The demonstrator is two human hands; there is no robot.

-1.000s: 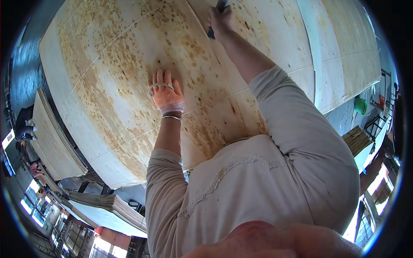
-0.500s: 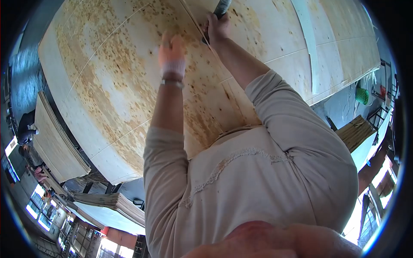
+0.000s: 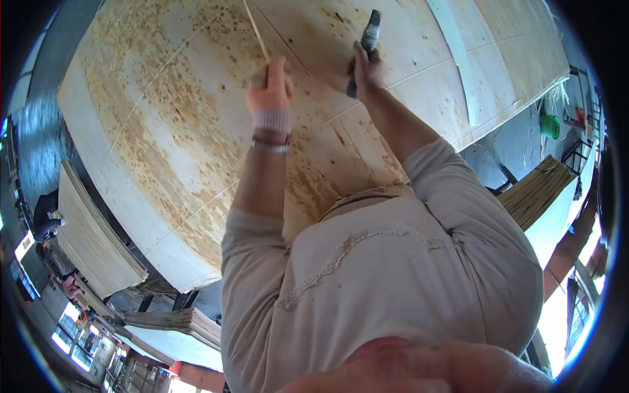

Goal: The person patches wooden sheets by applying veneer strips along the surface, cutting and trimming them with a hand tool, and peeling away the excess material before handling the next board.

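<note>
Strip [image 3: 255, 29], thin and pale, runs from the top edge of view to my gloved left hand [image 3: 270, 92]; fingers blurred, apparently closed on its end, above the stained wood sheet [image 3: 190, 141]. My right hand [image 3: 369, 69] has its fingers wrapped around a dark hand tool [image 3: 371, 34] over the sheet. Pale band [image 3: 462, 65] lies farther right; green basket [image 3: 550, 126] sits beyond the sheet's edge.

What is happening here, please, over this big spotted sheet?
A person leans over a large brown-spotted sheet. The gloved left hand, blurred, seems to grip a thin pale strip. The right hand holds a dark tool with a lighter wrapped-looking part, partly covered by the fingers.
</note>
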